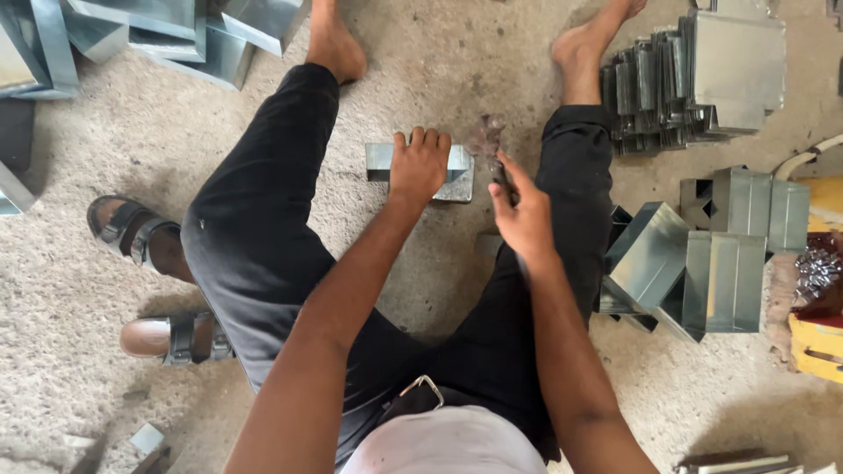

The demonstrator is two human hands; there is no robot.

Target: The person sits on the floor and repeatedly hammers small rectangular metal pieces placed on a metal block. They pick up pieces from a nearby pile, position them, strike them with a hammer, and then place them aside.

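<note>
Left hand (419,164) presses flat on shiny grey folded metal box (420,171) on floor. Right hand (522,213) grips small dark hammer (488,140), raised. Hammering step; next hit needs steady hold.

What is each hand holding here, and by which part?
The left hand presses on the top of a folded sheet-metal piece on the floor. The right hand grips a hammer by its handle; the head is motion-blurred.

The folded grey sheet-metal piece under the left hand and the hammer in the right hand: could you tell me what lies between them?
Head view: only bare concrete floor separates the sheet-metal piece from the hammer.
</note>
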